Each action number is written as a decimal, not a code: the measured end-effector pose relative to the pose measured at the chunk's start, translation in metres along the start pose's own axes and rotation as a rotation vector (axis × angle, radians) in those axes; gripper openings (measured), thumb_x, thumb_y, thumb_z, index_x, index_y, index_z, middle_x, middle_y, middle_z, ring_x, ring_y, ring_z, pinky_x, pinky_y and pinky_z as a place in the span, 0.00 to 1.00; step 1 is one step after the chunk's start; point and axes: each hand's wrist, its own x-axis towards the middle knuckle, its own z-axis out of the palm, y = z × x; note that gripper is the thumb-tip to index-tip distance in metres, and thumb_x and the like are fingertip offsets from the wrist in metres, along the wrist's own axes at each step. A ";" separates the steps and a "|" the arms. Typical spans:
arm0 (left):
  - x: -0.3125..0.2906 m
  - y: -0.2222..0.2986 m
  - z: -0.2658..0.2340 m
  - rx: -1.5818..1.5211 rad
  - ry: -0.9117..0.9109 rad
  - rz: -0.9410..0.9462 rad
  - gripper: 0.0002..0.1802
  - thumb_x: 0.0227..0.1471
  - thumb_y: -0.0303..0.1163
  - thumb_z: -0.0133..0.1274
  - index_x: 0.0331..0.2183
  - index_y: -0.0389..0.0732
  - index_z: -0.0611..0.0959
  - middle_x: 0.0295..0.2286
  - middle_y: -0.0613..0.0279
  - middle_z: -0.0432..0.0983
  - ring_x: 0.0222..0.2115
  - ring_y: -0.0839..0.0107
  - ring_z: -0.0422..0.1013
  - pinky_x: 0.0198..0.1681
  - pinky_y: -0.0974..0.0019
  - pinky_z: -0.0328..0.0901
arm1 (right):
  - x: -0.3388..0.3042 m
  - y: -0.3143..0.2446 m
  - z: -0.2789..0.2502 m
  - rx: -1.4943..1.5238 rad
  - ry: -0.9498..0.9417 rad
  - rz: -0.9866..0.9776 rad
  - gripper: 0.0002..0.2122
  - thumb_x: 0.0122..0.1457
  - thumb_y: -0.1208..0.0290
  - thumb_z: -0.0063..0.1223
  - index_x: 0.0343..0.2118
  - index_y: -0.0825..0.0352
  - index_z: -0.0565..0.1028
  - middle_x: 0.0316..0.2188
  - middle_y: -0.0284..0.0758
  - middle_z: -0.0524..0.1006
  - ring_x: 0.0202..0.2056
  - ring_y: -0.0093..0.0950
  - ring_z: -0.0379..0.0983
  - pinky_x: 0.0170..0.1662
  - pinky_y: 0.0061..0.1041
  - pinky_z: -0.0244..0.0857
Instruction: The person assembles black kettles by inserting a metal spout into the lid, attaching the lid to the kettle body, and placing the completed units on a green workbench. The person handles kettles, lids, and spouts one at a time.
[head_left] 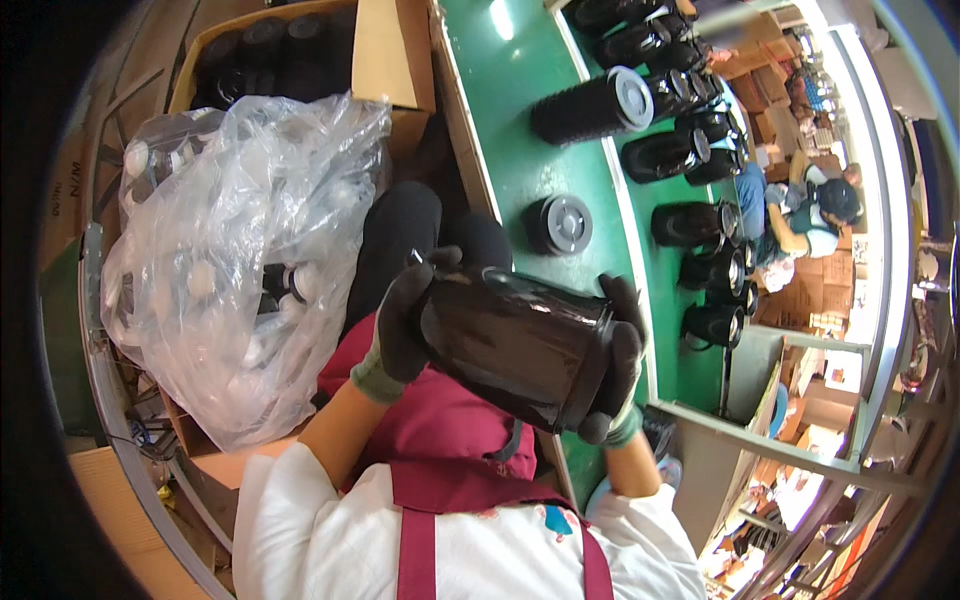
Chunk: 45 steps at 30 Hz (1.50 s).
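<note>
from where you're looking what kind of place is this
Most likely a factory assembly line. A green conveyor carries rows of black jugs, cardboard boxes of parts stand beside it, and both gloved hands, left hand and right hand, hold a black jug body.

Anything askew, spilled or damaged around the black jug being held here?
Nothing looks damaged or spilled. The left hand and right hand hold the black jug tilted on its side. On the green belt, one ribbed black jug lies on its side, and a round lid sits alone.

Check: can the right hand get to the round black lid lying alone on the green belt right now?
Probably not as is: the right hand is clamped on the black jug, like the left hand. The lid itself lies unobstructed.
</note>
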 end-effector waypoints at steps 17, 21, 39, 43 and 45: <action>-0.005 0.024 0.043 0.659 0.260 0.310 0.29 0.48 0.41 0.64 0.50 0.38 0.81 0.49 0.54 0.77 0.47 0.63 0.75 0.53 0.61 0.69 | 0.018 -0.008 0.031 1.134 0.453 1.058 0.35 0.72 0.43 0.30 0.70 0.69 0.57 0.67 0.46 0.65 0.66 0.42 0.63 0.71 0.45 0.50; -0.015 0.051 0.097 1.466 -0.559 0.965 0.27 0.32 0.55 0.72 0.37 0.56 0.89 0.48 0.54 0.77 0.47 0.50 0.74 0.51 0.50 0.70 | -0.007 0.033 0.032 0.668 -0.154 0.528 0.30 0.73 0.49 0.32 0.65 0.70 0.66 0.59 0.44 0.75 0.61 0.41 0.70 0.66 0.44 0.62; -0.010 0.039 0.083 1.530 -0.263 1.044 0.38 0.34 0.37 0.73 0.50 0.39 0.80 0.46 0.50 0.76 0.46 0.54 0.75 0.48 0.53 0.71 | -0.094 0.072 0.068 1.719 0.425 0.969 0.32 0.65 0.41 0.44 0.62 0.63 0.69 0.58 0.41 0.73 0.55 0.39 0.73 0.61 0.44 0.66; -0.003 0.042 0.094 1.450 -0.256 0.663 0.58 0.34 0.47 0.77 0.62 0.34 0.68 0.53 0.45 0.72 0.50 0.46 0.73 0.55 0.51 0.67 | -0.092 0.063 0.079 1.594 0.276 1.015 0.35 0.66 0.37 0.39 0.65 0.61 0.66 0.63 0.41 0.69 0.62 0.39 0.67 0.65 0.46 0.61; -0.003 0.044 0.093 1.357 -0.326 0.536 0.66 0.34 0.47 0.78 0.67 0.33 0.60 0.56 0.44 0.70 0.53 0.47 0.72 0.57 0.52 0.66 | -0.101 0.053 0.088 1.026 0.107 0.926 0.32 0.66 0.43 0.46 0.66 0.61 0.65 0.65 0.39 0.67 0.65 0.37 0.63 0.68 0.43 0.56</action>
